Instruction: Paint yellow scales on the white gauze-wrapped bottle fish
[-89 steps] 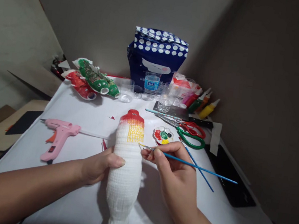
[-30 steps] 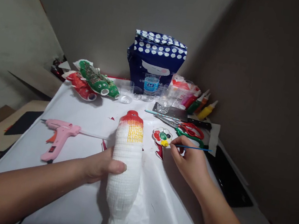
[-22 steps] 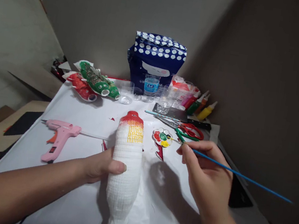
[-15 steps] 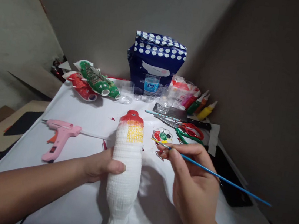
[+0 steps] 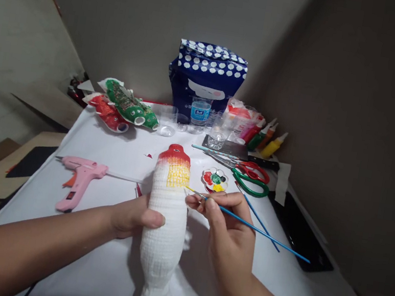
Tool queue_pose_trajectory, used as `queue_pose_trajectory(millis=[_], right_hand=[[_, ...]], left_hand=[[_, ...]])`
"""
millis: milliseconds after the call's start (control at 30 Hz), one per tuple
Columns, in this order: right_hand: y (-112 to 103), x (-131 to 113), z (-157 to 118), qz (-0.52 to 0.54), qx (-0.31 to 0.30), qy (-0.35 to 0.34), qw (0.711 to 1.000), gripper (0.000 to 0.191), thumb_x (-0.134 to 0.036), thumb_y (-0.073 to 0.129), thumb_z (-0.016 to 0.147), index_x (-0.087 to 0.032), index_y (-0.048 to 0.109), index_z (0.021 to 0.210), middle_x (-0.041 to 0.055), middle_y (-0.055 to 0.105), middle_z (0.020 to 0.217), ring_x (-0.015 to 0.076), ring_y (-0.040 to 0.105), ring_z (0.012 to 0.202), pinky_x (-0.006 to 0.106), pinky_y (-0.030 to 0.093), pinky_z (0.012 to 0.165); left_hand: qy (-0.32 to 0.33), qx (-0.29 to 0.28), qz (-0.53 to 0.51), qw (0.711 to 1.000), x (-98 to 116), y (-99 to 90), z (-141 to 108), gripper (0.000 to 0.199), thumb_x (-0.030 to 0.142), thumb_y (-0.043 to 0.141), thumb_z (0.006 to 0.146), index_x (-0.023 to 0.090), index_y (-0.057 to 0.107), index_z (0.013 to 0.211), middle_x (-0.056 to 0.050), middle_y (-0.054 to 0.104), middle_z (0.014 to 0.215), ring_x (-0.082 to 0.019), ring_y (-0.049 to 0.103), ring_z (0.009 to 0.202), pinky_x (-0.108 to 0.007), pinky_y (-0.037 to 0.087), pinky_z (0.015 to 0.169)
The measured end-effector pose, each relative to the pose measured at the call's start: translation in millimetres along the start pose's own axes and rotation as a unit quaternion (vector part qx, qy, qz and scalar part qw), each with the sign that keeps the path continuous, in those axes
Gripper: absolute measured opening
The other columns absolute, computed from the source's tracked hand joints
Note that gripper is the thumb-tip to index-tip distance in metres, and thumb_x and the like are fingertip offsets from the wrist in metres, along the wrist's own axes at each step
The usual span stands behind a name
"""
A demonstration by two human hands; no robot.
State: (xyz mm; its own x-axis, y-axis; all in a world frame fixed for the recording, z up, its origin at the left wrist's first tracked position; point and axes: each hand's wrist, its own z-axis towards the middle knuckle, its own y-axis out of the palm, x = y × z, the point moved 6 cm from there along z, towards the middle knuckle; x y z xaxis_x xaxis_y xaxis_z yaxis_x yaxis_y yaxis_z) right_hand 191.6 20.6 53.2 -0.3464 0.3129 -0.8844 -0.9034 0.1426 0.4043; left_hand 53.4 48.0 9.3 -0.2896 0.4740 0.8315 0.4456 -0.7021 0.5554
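Observation:
My left hand [image 5: 138, 218] is wrapped round a white gauze-covered fish figure [image 5: 164, 232], thumb across its front. The figure's top end is painted red, with a yellow patch just below on the right. In my right hand [image 5: 228, 227] is a thin blue paintbrush [image 5: 246, 220], pinched between thumb and fingers. Its yellow tip is at the figure's right edge, by the bottom of the yellow patch; whether it touches I cannot tell. Beyond that hand lies a flower-shaped paint palette [image 5: 216, 179] with red, green, black and yellow paint.
A pink glue gun [image 5: 81, 177] lies at left, behind it green [image 5: 126, 102] and red fish figures [image 5: 108, 112]. Scissors [image 5: 252, 176], a knife [image 5: 264, 163] and a second brush [image 5: 259, 219] lie right. Plastic cups [image 5: 218, 134], paint bottles [image 5: 274, 145] and a blue bag [image 5: 208, 78] stand behind.
My right hand has moved left with the paintbrush, from beside the palette to the fish figure's edge. The second brush on the table now shows. My left hand keeps its hold.

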Motion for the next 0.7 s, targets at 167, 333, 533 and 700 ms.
queue_pose_trajectory(millis=[167,333,533,700], right_hand=[[-0.9,0.4,0.8,-0.013,0.009,0.010,1.000,0.012,-0.025,0.072,0.090,-0.022,0.063,0.082,-0.0020,0.078,0.081,0.0148,0.078,0.080,0.027,0.063,0.074],[-1.0,0.2,0.4,-0.022,0.008,0.020,1.000,0.013,-0.026,0.073,0.090,-0.022,0.063,0.082,-0.0013,0.079,0.080,0.0150,0.078,0.078,0.025,0.063,0.068],[-1.5,0.7,-0.8,-0.037,0.004,0.024,0.999,0.012,-0.026,0.071,0.091,-0.023,0.063,0.083,-0.0007,0.079,0.081,0.0157,0.078,0.080,0.025,0.063,0.067],[-1.0,-1.3,0.6,-0.049,-0.002,0.020,0.999,0.011,-0.026,0.071,0.091,-0.023,0.064,0.083,-0.0017,0.078,0.080,0.0146,0.078,0.079,0.024,0.062,0.067]], left_hand=[[0.000,-0.002,-0.005,1.000,-0.1,0.0,-1.5,0.067,0.047,0.081,0.075,0.024,0.062,0.135,-0.009,0.067,0.119,-0.026,0.062,0.105,-0.034,0.052,0.090],[0.002,-0.001,-0.002,1.000,0.6,-0.2,1.0,0.068,0.048,0.082,0.074,0.024,0.062,0.135,-0.008,0.068,0.116,-0.025,0.062,0.103,-0.033,0.051,0.089],[-0.001,0.005,-0.005,1.000,0.0,-0.6,0.6,0.068,0.048,0.084,0.073,0.023,0.063,0.133,-0.007,0.069,0.117,-0.022,0.063,0.102,-0.027,0.051,0.088],[-0.003,0.002,-0.017,1.000,0.9,0.8,0.6,0.068,0.047,0.084,0.073,0.023,0.063,0.133,-0.008,0.069,0.119,-0.023,0.064,0.103,-0.028,0.053,0.087]])
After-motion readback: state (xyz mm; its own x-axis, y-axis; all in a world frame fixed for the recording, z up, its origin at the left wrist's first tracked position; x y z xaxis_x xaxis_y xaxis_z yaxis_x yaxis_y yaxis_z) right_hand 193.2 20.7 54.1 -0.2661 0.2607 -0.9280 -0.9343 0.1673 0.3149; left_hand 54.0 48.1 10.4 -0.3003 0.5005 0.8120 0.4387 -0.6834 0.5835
